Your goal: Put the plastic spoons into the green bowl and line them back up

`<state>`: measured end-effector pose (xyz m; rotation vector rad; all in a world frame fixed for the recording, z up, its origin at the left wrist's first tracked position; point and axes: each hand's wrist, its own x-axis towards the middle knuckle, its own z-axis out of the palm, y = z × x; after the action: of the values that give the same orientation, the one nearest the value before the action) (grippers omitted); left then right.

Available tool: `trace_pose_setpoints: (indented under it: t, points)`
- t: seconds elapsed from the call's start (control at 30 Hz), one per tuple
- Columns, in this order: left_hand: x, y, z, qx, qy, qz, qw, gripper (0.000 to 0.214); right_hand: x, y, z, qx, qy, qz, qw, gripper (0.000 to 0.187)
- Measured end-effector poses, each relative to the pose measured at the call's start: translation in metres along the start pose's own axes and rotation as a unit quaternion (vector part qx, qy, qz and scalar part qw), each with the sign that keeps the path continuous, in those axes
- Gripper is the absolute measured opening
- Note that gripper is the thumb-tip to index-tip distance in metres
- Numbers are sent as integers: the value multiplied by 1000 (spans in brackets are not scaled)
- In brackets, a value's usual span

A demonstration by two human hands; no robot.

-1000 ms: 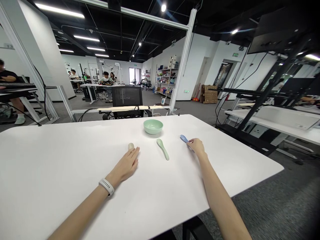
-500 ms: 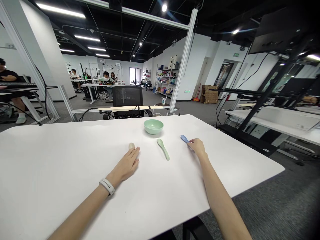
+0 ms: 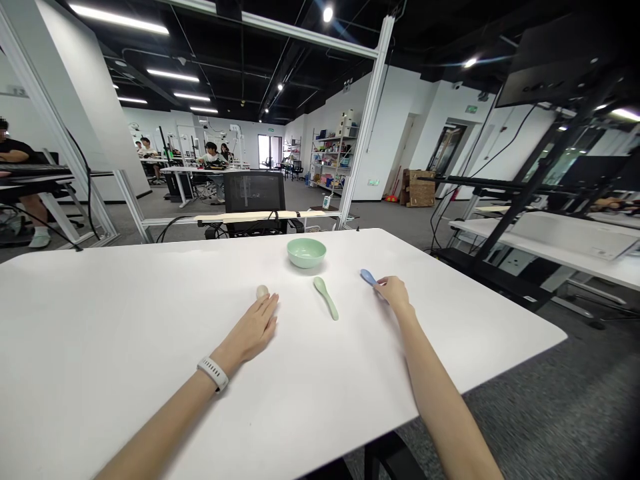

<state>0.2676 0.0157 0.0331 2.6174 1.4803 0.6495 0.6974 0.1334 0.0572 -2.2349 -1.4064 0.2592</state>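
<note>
On the white table: two still hands, an egg-shaped ball and a blue spoon

Nothing has visibly moved over the last second; both hands sit where they were, so the spoon remains down on the surface and the small ball has not rolled.

The left hand [image 3: 255,330] lies flat, palm down, fingers released and stretched forward. A white band watch [image 3: 213,373] wraps the wrist. Just beside the fingertips sits a small, pale, egg-shaped ball [image 3: 262,291], smooth and matte; whether skin touches it cannot be told.

The right hand [image 3: 395,293] is curled over the handle of a blue spoon [image 3: 369,277], fingers closed on it. Only the rounded, glossy scoop end shows beyond the fingertips, resting on the table [image 3: 125,320].

Between the hands lies a pale green spoon [image 3: 326,297], smooth plastic by its look, with a deep oval scoop, lying apart from both hands. Beyond it stands a matching green bowl [image 3: 307,253], round and shallow, also untouched. The tabletop is plain, matte and rounded at its corners. Farther back are a black mesh chair [image 3: 254,193] and other people seated at distant desks.
</note>
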Motion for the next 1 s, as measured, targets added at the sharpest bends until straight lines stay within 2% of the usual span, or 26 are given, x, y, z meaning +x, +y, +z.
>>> trace_pose_setpoints:
  t: [0.33,0.53,0.63,0.7,0.8,0.9,1.0]
  points:
    - [1,2,-4,4,-15,-9,1000,63,3,4,4,3,12,-9,1000,20]
    - [0,2,-2,5,6,3,1000,67,9,10,10,-17,25,-32,999,21]
    - [5,-7,-14,3,18,-14,1000,72,10,7,13,-33,62,-58,996,29]
    - [8,-21,-31,10,41,-46,998,75,9,3,15,-33,88,-93,991,34]
    - [0,-55,-64,53,77,-107,990,80,3,-8,21,-14,92,-179,979,37]
    - [-34,-101,-92,108,99,-177,973,80,-6,-20,29,19,58,-271,961,40]
    - [-85,-151,-102,124,77,-258,955,83,-15,-31,39,33,21,-330,943,42]
